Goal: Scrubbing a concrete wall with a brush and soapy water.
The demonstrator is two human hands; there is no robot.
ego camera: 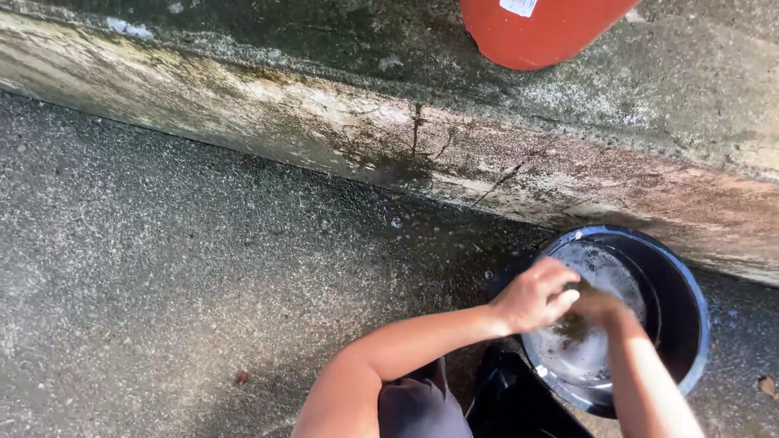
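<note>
- A dark wet lump (574, 323), perhaps a cloth, sits over a black bucket (696, 324) of soapy water at lower right.
- Left hand (535, 294) and right hand (599, 307) have fingers curled tight around it.
- Wringing low over the suds looks best.
- A stained concrete step (324, 122) and an orange tub (540, 36) lie above.

Sunlit rough asphalt ground (162, 268) w/ stained concrete curb (341, 130).

red container (540, 28): cut off by top edge | dark thing (572, 324) between the hands: too murky to tell | black bucket (690, 284): base under foam, unseen
</note>
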